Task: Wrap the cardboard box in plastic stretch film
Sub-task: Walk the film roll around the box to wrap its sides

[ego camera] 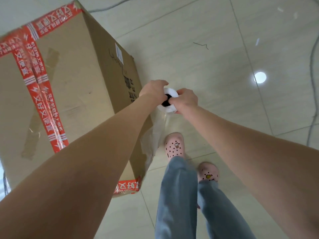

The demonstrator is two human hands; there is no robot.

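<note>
A large brown cardboard box [72, 80] sealed with red printed tape stands on the floor at the left. Beside its right face I hold an upright white roll of stretch film [170, 94], seen from above with its dark core showing. My left hand [152, 90] grips the roll's left side and my right hand [186, 100] grips its right side. Clear film [152, 137] runs down from the roll along the box's near right corner.
The floor is pale glossy tile [215, 57]. My legs in blue jeans and pink clogs [174, 145] stand just right of the box. A grey cable [312, 66] trails along the right edge, and another cable [110, 6] lies beyond the box.
</note>
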